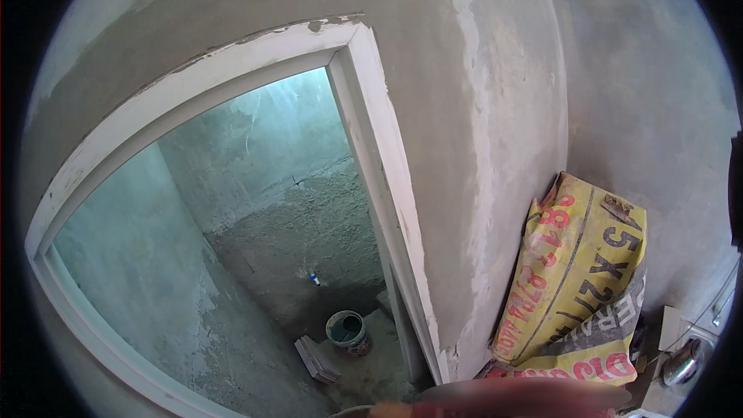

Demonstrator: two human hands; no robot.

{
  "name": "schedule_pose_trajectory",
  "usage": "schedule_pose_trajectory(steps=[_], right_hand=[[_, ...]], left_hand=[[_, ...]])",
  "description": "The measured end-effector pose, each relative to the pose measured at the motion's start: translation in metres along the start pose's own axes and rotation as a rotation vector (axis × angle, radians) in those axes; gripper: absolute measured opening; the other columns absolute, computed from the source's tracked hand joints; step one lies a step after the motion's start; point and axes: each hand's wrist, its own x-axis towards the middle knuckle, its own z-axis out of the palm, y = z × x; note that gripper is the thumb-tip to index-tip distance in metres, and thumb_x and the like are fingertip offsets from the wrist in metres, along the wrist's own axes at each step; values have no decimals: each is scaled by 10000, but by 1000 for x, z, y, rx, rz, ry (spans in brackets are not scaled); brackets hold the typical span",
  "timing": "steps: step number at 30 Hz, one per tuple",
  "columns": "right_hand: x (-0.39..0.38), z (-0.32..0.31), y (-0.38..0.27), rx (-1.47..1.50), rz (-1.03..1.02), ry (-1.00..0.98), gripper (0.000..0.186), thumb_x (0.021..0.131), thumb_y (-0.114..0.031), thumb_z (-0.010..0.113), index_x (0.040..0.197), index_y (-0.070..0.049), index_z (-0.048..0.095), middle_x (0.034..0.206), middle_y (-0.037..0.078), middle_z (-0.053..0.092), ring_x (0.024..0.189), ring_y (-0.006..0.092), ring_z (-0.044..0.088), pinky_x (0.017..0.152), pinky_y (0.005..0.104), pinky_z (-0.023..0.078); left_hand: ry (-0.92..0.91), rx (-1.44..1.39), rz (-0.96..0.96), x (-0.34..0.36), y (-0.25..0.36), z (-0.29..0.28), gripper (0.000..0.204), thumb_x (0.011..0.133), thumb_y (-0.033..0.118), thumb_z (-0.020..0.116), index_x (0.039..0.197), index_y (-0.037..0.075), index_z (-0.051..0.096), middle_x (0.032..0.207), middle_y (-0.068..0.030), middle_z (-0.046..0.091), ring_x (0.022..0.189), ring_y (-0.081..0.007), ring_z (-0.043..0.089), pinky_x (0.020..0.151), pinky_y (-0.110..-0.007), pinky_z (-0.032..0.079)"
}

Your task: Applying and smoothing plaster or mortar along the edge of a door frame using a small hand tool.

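Note:
A blurred dark red sleeve [526, 398] stretches across the lower edge from the right. At its left end a small smeared part of my right hand [391, 410] shows, with its fingers cut off by the frame. Beside that hand, a curved pale rim [352, 412] peeks in at the bottom edge; what it belongs to is hidden. Whether the hand touches the rim, I cannot tell. My left hand is out of the picture.
A white door frame [402, 217] opens onto a small plastered room. Inside, a bucket [335, 333] stands near stacked tiles [316, 360], below a blue-and-white pipe fitting [315, 279]. A yellow printed sack [573, 279] leans in the right corner, near a shiny metal vessel [681, 364].

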Motion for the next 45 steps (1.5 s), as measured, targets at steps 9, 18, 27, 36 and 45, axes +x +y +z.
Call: schedule_pose_trajectory(steps=[9,18,27,36,45], right_hand=[[-52,-48,-24,-265,158,-4,291,689,-321,593,747,-39,639,678,174,598,594,344,565,548,421,456],[-85,-225,-70,138,-152,841,299,783,5,504,1071,-55,554,810,85,603,739,156,586,677,272,459],[-61,-383,-139,-686,-334,1639,287,748,27,488,1029,-18,525,682,137,535,525,227,514,510,282,414],[-45,-403,-145,-848,-259,1618,302,710,33,501,1005,-28,529,747,150,573,609,284,564,544,336,448],[-41,-406,-146,-899,-277,1616,336,682,36,510,1009,-39,527,722,140,565,609,285,563,537,346,445]], left_hand=[[126,25,39,-24,3,24,358,846,457,471,679,144,424,495,24,314,405,-121,291,373,-272,279],[-6,-10,19,-10,5,-1,382,848,483,450,694,134,450,493,14,329,395,-134,291,377,-274,283],[57,46,48,-17,3,11,356,827,475,491,658,162,467,496,23,351,391,-117,289,360,-259,287],[-70,310,321,-13,-1,-1,348,822,457,508,667,150,461,490,22,343,398,-109,282,348,-253,292],[80,36,43,-13,6,8,384,805,498,508,663,146,444,498,16,320,412,-121,280,358,-247,262]])
